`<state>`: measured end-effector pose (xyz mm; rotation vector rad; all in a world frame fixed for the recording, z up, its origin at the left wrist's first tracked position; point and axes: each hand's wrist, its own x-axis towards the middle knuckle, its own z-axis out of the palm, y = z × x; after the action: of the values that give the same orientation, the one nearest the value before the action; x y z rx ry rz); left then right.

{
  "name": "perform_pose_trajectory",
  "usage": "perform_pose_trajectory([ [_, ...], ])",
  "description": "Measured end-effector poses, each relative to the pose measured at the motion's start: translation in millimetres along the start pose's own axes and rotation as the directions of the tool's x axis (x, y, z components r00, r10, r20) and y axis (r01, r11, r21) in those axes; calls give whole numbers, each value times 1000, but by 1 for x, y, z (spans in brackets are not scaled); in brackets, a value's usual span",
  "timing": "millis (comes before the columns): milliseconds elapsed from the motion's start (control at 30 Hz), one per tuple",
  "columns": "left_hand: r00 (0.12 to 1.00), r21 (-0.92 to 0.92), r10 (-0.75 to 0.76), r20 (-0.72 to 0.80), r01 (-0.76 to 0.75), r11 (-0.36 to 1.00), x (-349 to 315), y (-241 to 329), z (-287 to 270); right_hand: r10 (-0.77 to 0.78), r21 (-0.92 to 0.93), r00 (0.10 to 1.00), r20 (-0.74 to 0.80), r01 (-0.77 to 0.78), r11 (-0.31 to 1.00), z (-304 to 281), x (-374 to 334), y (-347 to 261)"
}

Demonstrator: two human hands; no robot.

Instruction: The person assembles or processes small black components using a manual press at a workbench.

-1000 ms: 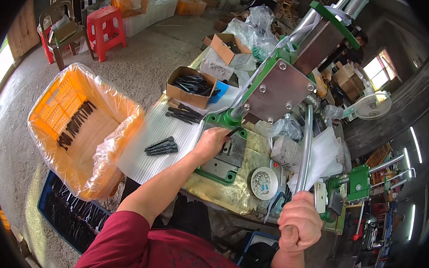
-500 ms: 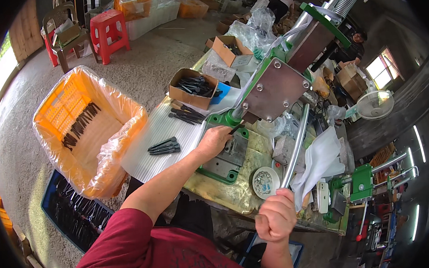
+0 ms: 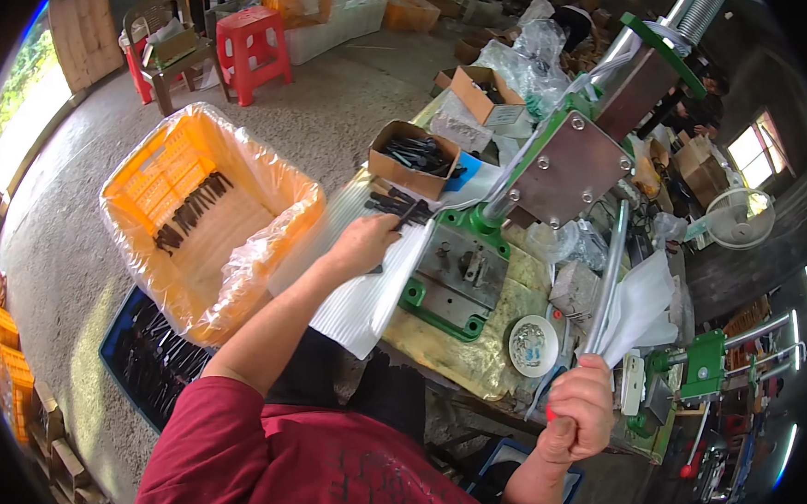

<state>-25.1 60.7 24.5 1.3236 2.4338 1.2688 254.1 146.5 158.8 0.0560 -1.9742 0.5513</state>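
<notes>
My left hand (image 3: 364, 245) is over the white ribbed sheet (image 3: 347, 311), closed on a slim black handle-like piece (image 3: 409, 215) whose exact kind I cannot make out. Just beyond its fingers lies a bunch of similar black pieces (image 3: 391, 197); more on the sheet are mostly hidden behind this hand. My right hand (image 3: 579, 407) is wrapped round the lower end of the long metal lever (image 3: 613, 271) of a green press. A bit of red shows beside its fingers. On the green-framed press base (image 3: 456, 272), a small metal fixture (image 3: 486, 270) is in view, with no black piece on it.
A cardboard box of black pieces (image 3: 416, 155) stands behind the sheet. To the left are a plastic-lined orange crate (image 3: 154, 179) and a blue bin of dark parts (image 3: 151, 360). A white bowl of small parts (image 3: 533, 346) sits right of the press, near a fan (image 3: 740, 217).
My left hand has moved left from the press base to the sheet, with a black piece in its fingers. My right hand stays on the lever. The whole view has shifted.
</notes>
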Motion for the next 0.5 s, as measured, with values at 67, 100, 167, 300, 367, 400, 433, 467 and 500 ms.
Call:
perform_pose_trajectory([
  [67, 1000, 53, -24, 5, 24, 998, -15, -17, -13, -10, 7, 1000, -5, 10, 1000, 0, -1, 0],
  [100, 998, 107, -42, 55, 36, 994, -22, -23, -19, -2, 13, 999, -54, 3, 1000, 2, -1, 0],
  [167, 979, 208, -98, 177, 60, 976, -35, -30, -28, 13, 26, 995, -95, -11, 1000, 3, -2, 0],
  [300, 971, 270, -95, 218, 34, 962, -60, -34, -27, -11, 11, 992, -126, 13, 1000, 4, -5, 1],
  [367, 969, 298, -68, 236, -5, 955, -67, -42, -18, -10, 16, 991, -131, 12, 1000, 4, -7, 2],
  [400, 966, 324, -36, 256, -51, 945, -69, -43, -16, -11, 17, 990, -141, 14, 1000, 4, -8, 2],
  [433, 953, 363, -74, 294, -40, 931, -70, -42, -13, -6, 26, 989, -145, 10, 1000, 5, -7, 1],
  [467, 953, 362, -75, 292, -38, 932, -70, -41, -11, -8, 26, 990, -142, 12, 1000, 5, -8, 0],
  [500, 952, 378, -87, 293, -32, 925, -71, -40, -10, -4, 21, 987, -159, 8, 1000, 6, -8, 1],
])
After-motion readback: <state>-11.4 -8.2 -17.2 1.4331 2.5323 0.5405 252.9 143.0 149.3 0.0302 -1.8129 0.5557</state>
